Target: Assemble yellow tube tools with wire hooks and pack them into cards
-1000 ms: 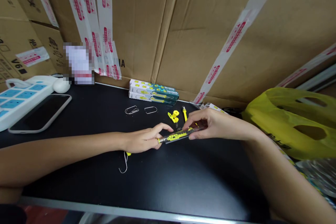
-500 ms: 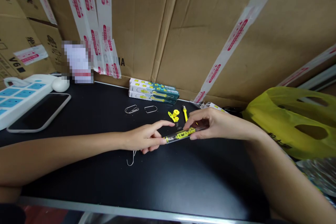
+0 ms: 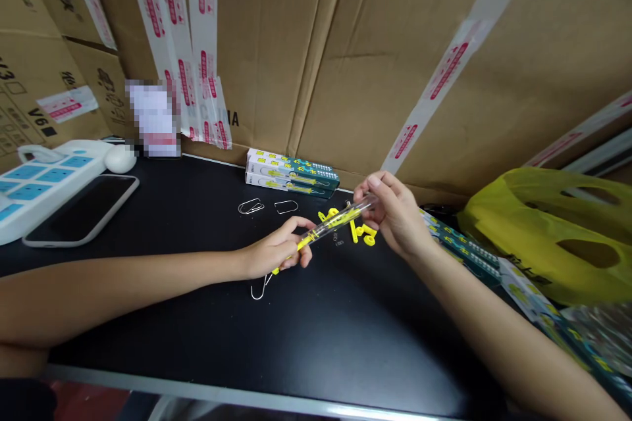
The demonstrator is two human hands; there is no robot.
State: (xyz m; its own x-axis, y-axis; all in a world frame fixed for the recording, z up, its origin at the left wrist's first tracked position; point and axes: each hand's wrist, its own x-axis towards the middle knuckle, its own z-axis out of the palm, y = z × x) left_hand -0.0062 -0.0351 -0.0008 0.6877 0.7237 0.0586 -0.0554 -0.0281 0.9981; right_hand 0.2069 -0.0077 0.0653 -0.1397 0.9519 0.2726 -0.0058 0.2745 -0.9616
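A clear plastic tube [image 3: 332, 225] with black markings, part of a spring scale, slants up to the right between my hands. My left hand [image 3: 276, 250] is closed around its lower end, where a yellow rod shows. From below that hand a wire hook [image 3: 257, 292] sticks out past a yellow tip. The fingers of my right hand [image 3: 392, 210] pinch the tube's upper end. Behind the tube lie several yellow plastic parts [image 3: 369, 238], partly hidden by it, and small springs [image 3: 336, 237]. Two bent wire pieces, one a hook [image 3: 251, 206] and one a loop [image 3: 286, 206], rest further left.
Stacked spring scale boxes [image 3: 291, 173] stand against the cardboard wall [image 3: 266, 46]. More boxes [image 3: 461, 247] lie along the right under my forearm, beside a yellow plastic bag [image 3: 523, 230]. A phone [image 3: 81, 210] and a white power strip [image 3: 44, 177] sit on the left of the black table [image 3: 316, 342].
The tube has tilted up at its right end. My right hand has lifted and slid to that end, uncovering yellow parts and boxes. My left hand now encloses the lower end with the hook.
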